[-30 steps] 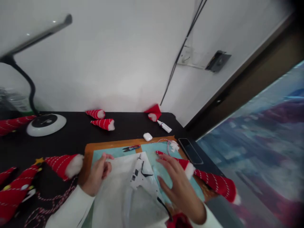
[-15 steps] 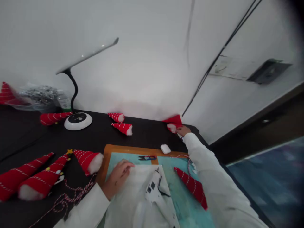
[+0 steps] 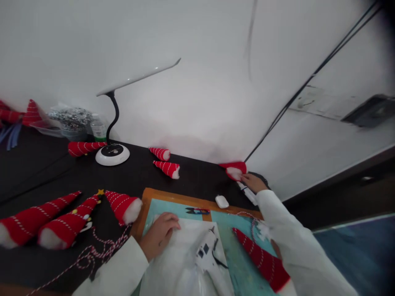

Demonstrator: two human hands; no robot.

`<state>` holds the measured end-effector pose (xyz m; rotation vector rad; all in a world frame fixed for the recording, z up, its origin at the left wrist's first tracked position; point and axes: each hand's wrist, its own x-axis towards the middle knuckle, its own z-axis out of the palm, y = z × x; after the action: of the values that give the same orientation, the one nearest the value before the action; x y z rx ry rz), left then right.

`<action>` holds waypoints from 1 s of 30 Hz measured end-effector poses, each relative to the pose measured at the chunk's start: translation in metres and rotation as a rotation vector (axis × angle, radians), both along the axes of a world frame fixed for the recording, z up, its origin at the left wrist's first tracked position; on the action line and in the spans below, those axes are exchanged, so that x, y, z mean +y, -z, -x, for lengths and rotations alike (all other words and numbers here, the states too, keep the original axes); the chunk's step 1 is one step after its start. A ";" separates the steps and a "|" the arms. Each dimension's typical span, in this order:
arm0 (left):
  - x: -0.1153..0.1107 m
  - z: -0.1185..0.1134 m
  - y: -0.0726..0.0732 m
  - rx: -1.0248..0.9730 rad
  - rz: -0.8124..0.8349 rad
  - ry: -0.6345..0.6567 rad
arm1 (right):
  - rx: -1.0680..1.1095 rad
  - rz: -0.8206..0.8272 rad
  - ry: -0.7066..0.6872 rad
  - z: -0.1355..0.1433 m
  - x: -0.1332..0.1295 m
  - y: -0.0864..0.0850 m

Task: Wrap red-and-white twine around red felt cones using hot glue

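Observation:
At the back right, against the wall, my right hand (image 3: 253, 182) has its fingertips closed at the white-stuffed end of a red felt cone (image 3: 236, 169); the fingertips are partly hidden. Beside that hand lies a white, pen-like object (image 3: 247, 194). My left hand (image 3: 161, 235) rests palm down, fingers loosely stretched, on a white sheet (image 3: 185, 234). To its right on the sheet lies a white glue gun (image 3: 207, 253). Thread snips (image 3: 197, 211) sit above the sheet. A larger dark red cone (image 3: 262, 259) lies near my right forearm.
Several striped cones (image 3: 63, 222) and red-white twine (image 3: 92, 255) lie left. Two small cones (image 3: 166, 168) are near the wall, beside a desk lamp (image 3: 112, 155). A tinsel bowl (image 3: 72, 123) and bottle (image 3: 98, 128) stand behind. A white case (image 3: 222, 201) touches the board (image 3: 179, 196).
The view has shifted, so most things appear further right. My right hand stays at the red cone, whose white stuffing now shows more. My left hand remains on the sheet.

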<state>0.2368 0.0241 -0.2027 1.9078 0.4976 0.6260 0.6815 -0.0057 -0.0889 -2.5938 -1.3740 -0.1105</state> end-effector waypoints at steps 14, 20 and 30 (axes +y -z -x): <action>0.006 -0.006 -0.030 -0.525 1.298 -0.024 | 0.288 0.013 -1.199 0.239 -0.045 -0.051; 0.003 0.002 -0.037 -0.374 1.353 -0.050 | 0.539 0.007 -0.765 0.212 0.062 -0.045; 0.010 0.012 -0.035 -0.514 1.015 0.010 | 0.676 0.017 -0.405 0.227 0.158 0.027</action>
<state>0.2247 0.0345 -0.1678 0.7543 0.3587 0.6503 0.4548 0.1522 -0.1161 -1.9969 -1.5538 0.7596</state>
